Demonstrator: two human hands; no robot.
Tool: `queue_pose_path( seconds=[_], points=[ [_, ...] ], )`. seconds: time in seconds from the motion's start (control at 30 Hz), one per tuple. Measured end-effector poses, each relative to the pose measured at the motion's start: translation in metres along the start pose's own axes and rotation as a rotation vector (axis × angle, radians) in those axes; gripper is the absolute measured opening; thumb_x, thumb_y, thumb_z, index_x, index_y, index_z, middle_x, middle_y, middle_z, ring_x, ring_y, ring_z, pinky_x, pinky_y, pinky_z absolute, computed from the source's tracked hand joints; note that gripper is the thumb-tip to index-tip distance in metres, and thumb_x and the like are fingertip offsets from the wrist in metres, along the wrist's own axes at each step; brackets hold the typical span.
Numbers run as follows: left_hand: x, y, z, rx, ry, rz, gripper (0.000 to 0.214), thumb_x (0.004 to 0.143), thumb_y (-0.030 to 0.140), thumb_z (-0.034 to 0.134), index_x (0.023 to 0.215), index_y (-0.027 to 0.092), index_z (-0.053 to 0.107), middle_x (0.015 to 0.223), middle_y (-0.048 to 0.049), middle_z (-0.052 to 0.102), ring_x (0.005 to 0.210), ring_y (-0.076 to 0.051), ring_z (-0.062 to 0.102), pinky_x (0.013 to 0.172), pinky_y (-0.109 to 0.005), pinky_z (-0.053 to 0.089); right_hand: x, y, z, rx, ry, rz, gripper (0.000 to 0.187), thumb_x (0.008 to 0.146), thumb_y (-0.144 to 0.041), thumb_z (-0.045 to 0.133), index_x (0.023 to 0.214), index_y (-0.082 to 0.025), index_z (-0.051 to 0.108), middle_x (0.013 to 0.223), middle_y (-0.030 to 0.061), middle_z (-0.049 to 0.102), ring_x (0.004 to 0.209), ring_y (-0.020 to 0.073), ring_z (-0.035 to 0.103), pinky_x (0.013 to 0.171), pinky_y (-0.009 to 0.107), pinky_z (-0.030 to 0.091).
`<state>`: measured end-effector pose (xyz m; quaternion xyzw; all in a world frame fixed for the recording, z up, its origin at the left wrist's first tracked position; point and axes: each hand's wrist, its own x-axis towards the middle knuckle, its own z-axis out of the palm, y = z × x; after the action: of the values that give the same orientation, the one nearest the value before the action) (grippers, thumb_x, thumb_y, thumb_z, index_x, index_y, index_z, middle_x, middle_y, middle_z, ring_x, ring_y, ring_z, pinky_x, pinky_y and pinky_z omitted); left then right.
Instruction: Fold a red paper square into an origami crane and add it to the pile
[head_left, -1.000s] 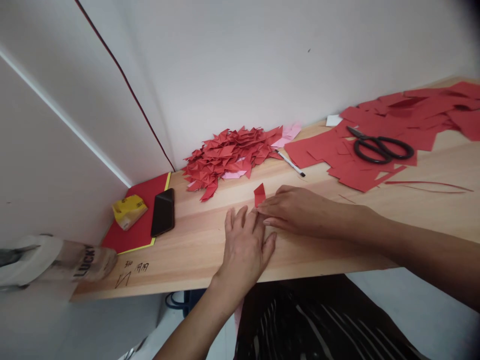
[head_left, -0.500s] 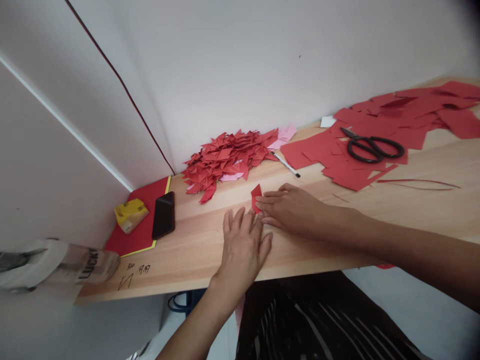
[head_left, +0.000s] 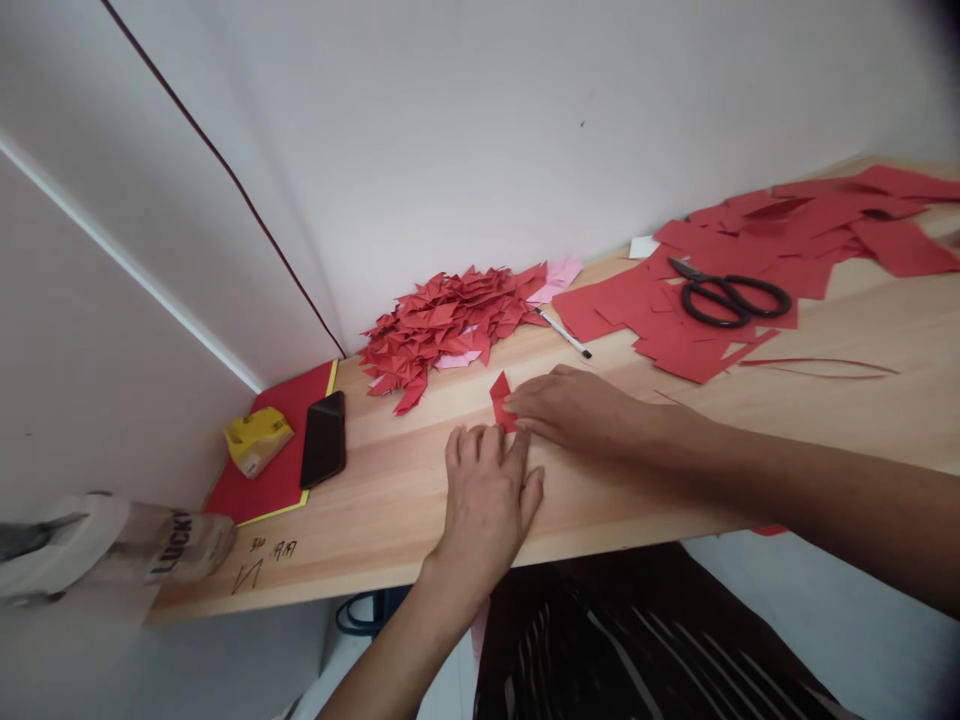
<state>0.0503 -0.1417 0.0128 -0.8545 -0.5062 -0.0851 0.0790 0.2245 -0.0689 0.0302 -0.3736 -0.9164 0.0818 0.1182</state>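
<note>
A small folded piece of red paper (head_left: pixel 500 395) lies on the wooden table, its pointed end facing away from me. My right hand (head_left: pixel 559 405) comes in from the right, with stretched fingertips pressing on the paper's right side and covering part of it. At the paper's near edge rests my left hand (head_left: pixel 484 480), palm down. Its fingers lie flat and slightly apart, and the index fingertip is close to the right hand's fingers. Behind both hands is a heap of folded red paper pieces (head_left: pixel 442 320) with a few pink ones among them.
Black-handled scissors (head_left: pixel 731 300) lie on cut red paper sheets (head_left: pixel 675 340) at the right. A white pen (head_left: pixel 564 334) is beside the heap. At left are a phone (head_left: pixel 324 438), a yellow packet (head_left: pixel 259 440), a red folder (head_left: pixel 262 495) and a clear bottle (head_left: pixel 180 540). A wall bounds the back.
The right hand has shifted slightly left along with the red paper in the picture. The left fingers have drawn back a little toward me. The whole view has also shifted slightly.
</note>
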Motion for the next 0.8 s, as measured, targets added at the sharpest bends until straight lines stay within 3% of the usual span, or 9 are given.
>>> queue_pose_path(
  seconds=[0.17,0.47,0.67,0.8],
  points=[
    [0.01,0.005,-0.004,0.038,-0.043,-0.005,0.046,0.093,0.04,0.048,0.134,0.02,0.054,0.105,-0.0106,0.055,0.1,-0.027,0.047,0.094,-0.047,0.039,0.003,0.007,-0.004,-0.008,0.034,0.156,0.028,0.096,-0.021,0.044,0.086,-0.014,0.069,0.092,0.0113,0.069,0.087,0.0224,0.062,0.076,0.031,0.039],
    [0.014,0.005,-0.006,0.067,-0.06,-0.006,0.037,0.093,0.038,0.049,0.12,0.014,0.057,0.104,-0.0095,0.058,0.098,-0.026,0.05,0.087,-0.043,0.038,0.005,0.019,0.017,0.227,0.158,0.106,0.022,0.094,-0.02,0.044,0.085,-0.015,0.064,0.089,0.0081,0.065,0.086,0.0197,0.057,0.078,0.03,0.041],
    [0.011,-0.001,-0.005,0.06,-0.055,0.011,0.044,0.094,0.042,0.049,0.127,0.013,0.054,0.11,-0.0104,0.058,0.102,-0.027,0.049,0.088,-0.044,0.038,0.006,0.021,0.017,0.261,0.16,0.13,0.02,0.092,-0.018,0.044,0.089,-0.016,0.063,0.091,0.0072,0.066,0.088,0.02,0.057,0.079,0.031,0.04],
    [0.013,-0.003,-0.006,0.033,-0.076,0.019,0.043,0.093,0.043,0.05,0.122,0.013,0.058,0.111,-0.0108,0.058,0.103,-0.028,0.048,0.088,-0.043,0.039,0.007,0.021,0.016,0.254,0.152,0.118,0.02,0.092,-0.017,0.044,0.088,-0.017,0.063,0.09,0.0063,0.066,0.085,0.019,0.057,0.076,0.029,0.04]
  ],
)
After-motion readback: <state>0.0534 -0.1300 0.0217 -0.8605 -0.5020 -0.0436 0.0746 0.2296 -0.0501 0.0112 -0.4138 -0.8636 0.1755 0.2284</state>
